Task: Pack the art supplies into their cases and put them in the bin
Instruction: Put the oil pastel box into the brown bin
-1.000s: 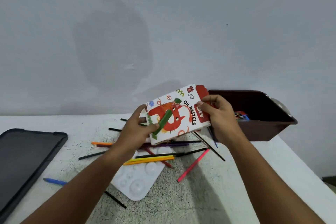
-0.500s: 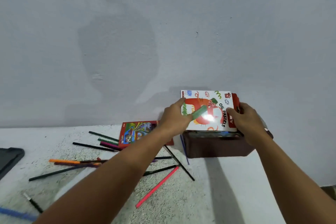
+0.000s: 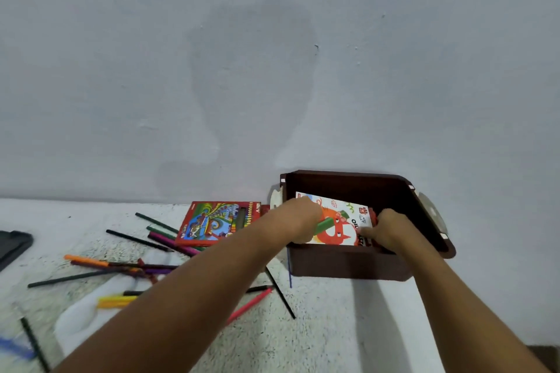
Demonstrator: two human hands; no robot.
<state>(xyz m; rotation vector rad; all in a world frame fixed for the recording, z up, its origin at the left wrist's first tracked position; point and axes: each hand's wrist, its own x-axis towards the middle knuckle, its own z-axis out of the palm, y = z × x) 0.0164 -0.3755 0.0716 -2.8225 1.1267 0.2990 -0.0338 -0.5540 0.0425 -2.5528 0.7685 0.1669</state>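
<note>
A white oil pastels box (image 3: 341, 222) with a red monster print lies tilted inside the dark brown bin (image 3: 342, 263) at the table's back right. My left hand (image 3: 303, 219) grips the box's left end and my right hand (image 3: 383, 228) grips its right end, both reaching down into the bin. A red colour pencil case (image 3: 216, 222) lies flat just left of the bin. Several loose coloured pencils (image 3: 136, 266) are scattered over the table to the left.
A white paint palette (image 3: 81, 315) lies near the front left under some pencils. A dark tray's corner (image 3: 13, 244) shows at the far left edge. A grey wall stands right behind the bin, and the table's right edge runs just past it.
Both hands carried the oil pastels box from above the pencils rightward over the bin, then lowered it inside. The view shifted to the right with them.
</note>
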